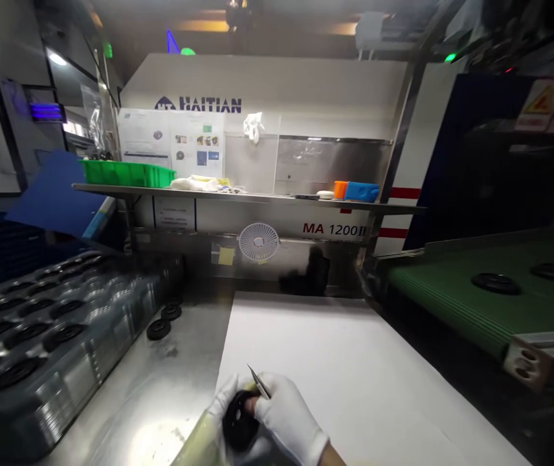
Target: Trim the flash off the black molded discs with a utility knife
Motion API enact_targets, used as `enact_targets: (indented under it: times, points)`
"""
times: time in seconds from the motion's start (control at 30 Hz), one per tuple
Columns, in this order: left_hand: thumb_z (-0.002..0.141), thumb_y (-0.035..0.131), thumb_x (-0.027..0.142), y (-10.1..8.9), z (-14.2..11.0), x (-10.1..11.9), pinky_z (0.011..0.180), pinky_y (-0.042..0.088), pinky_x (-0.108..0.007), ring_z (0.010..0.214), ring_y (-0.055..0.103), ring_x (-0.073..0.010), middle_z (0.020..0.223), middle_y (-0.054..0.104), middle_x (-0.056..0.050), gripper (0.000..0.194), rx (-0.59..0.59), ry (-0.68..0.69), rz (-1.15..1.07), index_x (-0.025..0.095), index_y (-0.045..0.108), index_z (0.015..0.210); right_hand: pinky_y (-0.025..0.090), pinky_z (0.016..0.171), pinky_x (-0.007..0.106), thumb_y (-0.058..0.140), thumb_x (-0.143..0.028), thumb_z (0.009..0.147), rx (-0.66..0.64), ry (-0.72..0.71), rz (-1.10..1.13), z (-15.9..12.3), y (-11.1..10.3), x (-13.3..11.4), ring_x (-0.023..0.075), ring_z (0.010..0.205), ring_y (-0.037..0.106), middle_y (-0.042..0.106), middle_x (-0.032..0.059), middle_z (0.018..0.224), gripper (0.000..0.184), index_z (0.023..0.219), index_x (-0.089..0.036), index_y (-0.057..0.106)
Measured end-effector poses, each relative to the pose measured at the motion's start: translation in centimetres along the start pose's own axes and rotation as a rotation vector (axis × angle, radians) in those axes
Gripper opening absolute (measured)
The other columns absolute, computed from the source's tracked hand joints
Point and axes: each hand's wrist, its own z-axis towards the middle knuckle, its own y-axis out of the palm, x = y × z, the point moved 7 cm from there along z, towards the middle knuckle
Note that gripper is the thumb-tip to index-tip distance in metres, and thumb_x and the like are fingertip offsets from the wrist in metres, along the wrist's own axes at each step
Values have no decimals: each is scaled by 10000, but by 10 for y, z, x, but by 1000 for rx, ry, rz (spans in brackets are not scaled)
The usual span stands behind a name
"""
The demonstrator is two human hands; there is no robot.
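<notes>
Both my hands wear white gloves and meet at the bottom middle of the view. My left hand (pixel 223 414) cups a round black plastic part (pixel 239 424) from the left and below. My right hand (pixel 289 417) is closed around a thin pointed metal blade (pixel 258 380), whose tip sticks up to the left just above the black part. The hands are over the near edge of a white sheet (pixel 354 362) on the steel bench (pixel 170 382).
A clear tray stack (pixel 39 343) holding several black round parts fills the left. Three loose black parts (pixel 165 317) lie beside it. A green conveyor (pixel 476 298) with two black parts runs at right. A shelf (pixel 238 194) carries a green bin, rags and blue-orange boxes.
</notes>
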Motion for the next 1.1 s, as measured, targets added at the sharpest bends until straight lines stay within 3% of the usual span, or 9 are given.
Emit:
enact_targets:
  times: [0.07,0.13,0.27,0.37,0.47,0.67,0.83,0.97,1.1]
  points:
    - [718,673,297,-5,-9,-10,714,516,-362,879,637,-265,929,677,-121,354,43,-51,-49,125,613,1021,448,620,249,553,-172,632,21,0,-14,-6,4,-5,193,717,619,655,7,706,122,742,-175,605]
    - [729,662,272,-12,-13,-6,648,519,-335,763,645,-222,862,677,-91,330,69,-57,-117,147,600,1028,437,668,269,564,-291,737,112,-43,-69,-18,-9,-12,192,758,598,647,13,781,148,847,-197,595]
    - [746,624,183,-20,-12,10,592,505,-297,670,626,-179,821,655,-80,381,42,45,-96,183,565,1122,413,624,270,320,-505,895,225,-74,-205,-51,-35,-8,172,671,557,586,10,701,389,790,-211,552]
    - [724,619,124,-18,-9,9,631,513,-293,726,632,-175,865,648,-80,377,55,104,-57,184,581,1095,391,559,256,328,-481,892,170,-54,-285,-69,-26,12,167,606,539,576,-1,648,373,777,-214,560]
    - [723,620,179,-8,-8,4,704,522,-338,709,621,-169,796,629,-57,241,27,151,-97,153,621,963,389,577,261,304,-396,901,202,-62,-426,-77,-11,23,182,648,572,621,6,699,325,836,-234,577]
    - [704,600,136,4,-19,5,628,504,-271,637,585,-147,684,593,-51,128,48,183,-86,109,648,819,362,571,278,315,-261,897,238,-93,-748,-75,2,4,199,658,601,647,11,746,246,846,-243,554]
    - [709,660,224,10,-25,3,635,494,-252,633,565,-125,675,561,-18,139,35,168,-162,138,638,816,333,564,278,345,-192,871,246,-102,-817,-76,5,-1,198,664,611,655,0,767,211,890,-248,547]
    - [705,662,209,12,-23,6,672,500,-262,625,563,-119,666,547,-2,133,56,292,-148,144,622,814,267,500,290,327,-230,894,282,-123,-853,-81,17,1,180,553,581,615,-11,638,222,766,-236,508]
    - [702,640,166,10,-23,11,735,506,-276,647,582,-120,667,558,1,132,126,422,-176,145,619,831,265,495,296,313,-262,908,319,-125,-799,-84,25,2,189,562,591,623,-5,652,247,796,-240,532]
